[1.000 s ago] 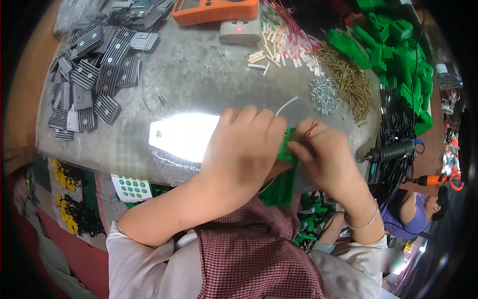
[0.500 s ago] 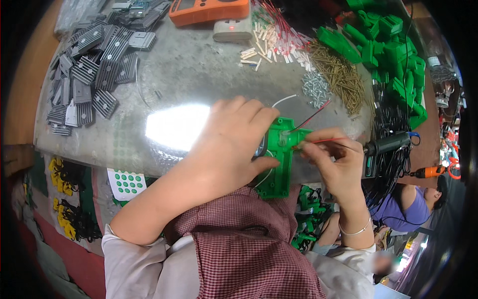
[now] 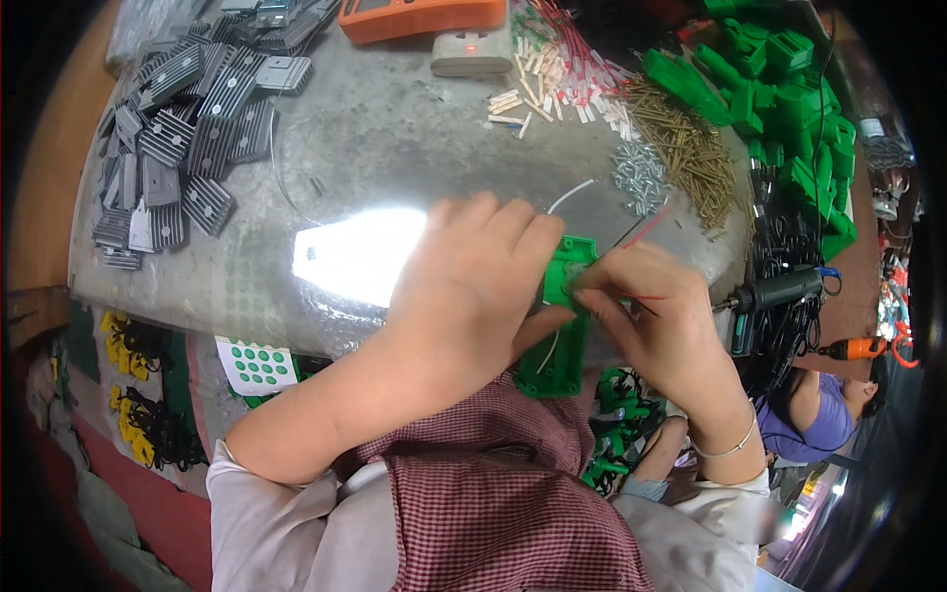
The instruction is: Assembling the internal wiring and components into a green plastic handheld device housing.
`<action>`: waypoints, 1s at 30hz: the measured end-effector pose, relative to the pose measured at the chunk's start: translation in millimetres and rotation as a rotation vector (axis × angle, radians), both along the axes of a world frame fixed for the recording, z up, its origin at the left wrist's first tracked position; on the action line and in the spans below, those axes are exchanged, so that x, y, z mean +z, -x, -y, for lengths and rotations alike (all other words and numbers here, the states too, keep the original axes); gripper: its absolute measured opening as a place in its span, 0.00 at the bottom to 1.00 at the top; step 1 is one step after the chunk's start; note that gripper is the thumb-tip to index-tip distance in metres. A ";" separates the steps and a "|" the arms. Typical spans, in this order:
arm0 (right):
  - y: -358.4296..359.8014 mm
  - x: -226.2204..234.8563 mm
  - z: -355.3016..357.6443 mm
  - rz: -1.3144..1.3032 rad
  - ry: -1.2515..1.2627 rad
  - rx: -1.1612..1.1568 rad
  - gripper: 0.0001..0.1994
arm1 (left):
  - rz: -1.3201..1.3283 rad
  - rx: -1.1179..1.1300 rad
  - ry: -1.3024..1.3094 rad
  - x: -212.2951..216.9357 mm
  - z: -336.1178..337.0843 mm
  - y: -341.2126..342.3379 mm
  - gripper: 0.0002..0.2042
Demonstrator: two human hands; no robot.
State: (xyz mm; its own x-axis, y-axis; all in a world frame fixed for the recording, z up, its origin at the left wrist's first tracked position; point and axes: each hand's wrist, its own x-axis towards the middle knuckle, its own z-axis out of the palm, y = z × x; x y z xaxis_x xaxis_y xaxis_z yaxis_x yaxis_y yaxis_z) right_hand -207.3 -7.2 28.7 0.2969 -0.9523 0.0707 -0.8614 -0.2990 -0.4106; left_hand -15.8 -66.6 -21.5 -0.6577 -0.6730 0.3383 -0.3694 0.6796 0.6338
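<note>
the person's left hand (image 3: 473,286) is curled over the upper part of a flat green moulded plastic housing (image 3: 557,340), fingers wrapped across its top so that most of that end is hidden, while the right hand (image 3: 656,316) pinches narrowly at the housing's upper right edge, fingertips closed on something small there; thin red wire (image 3: 646,229) and a thin white wire (image 3: 572,195) run out from above the pinch, but whether the fingers actually hold a wire end cannot be told. the housing hangs at the near edge of the round grey metal-topped table (image 3: 395,128), its lower half free below both grips. it looks light and stiff, a thin shell that would likely flex or crack if squeezed across the middle, so the long side edges are probably the safest hold; the wires look limp and fine, best taken close to their ends. beyond the grip, to the far left, lies a heap of grey finned metal heat sinks (image 3: 187,118); far right of it are brass screws (image 3: 691,148) and more green plastic parts (image 3: 779,89); a black electric screwdriver (image 3: 774,294) hangs just right of the right hand.
</note>
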 end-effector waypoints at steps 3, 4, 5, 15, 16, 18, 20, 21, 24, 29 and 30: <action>-7.7 6.5 7.0 -0.090 -0.001 0.031 0.06 | 0.053 0.018 0.010 2.4 0.9 -0.7 0.26; -14.1 9.5 6.7 -0.178 0.010 0.063 0.06 | 0.071 0.010 -0.010 6.7 -0.6 -3.1 0.27; -12.0 8.0 7.6 -0.207 0.019 0.071 0.07 | 0.085 0.005 -0.024 7.5 1.3 -2.5 0.27; 9.9 -10.6 -4.3 0.103 0.122 -0.023 0.07 | 0.070 0.013 -0.001 5.2 -7.4 1.0 0.29; 15.7 -9.2 -4.3 0.112 0.154 -0.022 0.07 | 0.079 0.015 0.031 3.3 -6.6 1.0 0.29; 25.2 9.9 -15.7 0.501 0.024 -0.420 0.04 | 0.074 0.025 0.053 3.5 -10.0 1.1 0.28; 55.2 26.6 -27.6 0.727 0.102 -0.627 0.04 | 0.068 0.008 0.100 0.7 -10.0 4.5 0.28; 60.9 30.1 -29.8 0.627 0.110 -0.594 0.06 | 0.046 0.006 0.128 0.4 -11.1 7.0 0.29; 62.0 38.3 -35.3 0.225 -0.062 -0.223 0.13 | 0.045 0.016 0.259 12.6 -19.3 8.3 0.31; 23.8 67.9 -46.5 -0.055 0.126 -0.056 0.16 | 0.114 0.092 0.308 55.7 -41.5 4.3 0.30; 13.8 74.3 -48.9 -0.164 0.250 -0.012 0.15 | 0.134 0.119 0.302 57.3 -47.7 4.1 0.29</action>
State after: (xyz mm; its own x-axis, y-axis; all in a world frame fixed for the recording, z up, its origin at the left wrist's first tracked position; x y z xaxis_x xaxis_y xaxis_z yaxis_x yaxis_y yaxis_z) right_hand -221.2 41.7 103.0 0.3124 -0.9150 0.2554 -0.9142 -0.3626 -0.1807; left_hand -19.9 -19.0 35.8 -0.6330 -0.6303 0.4495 -0.5236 0.7763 0.3511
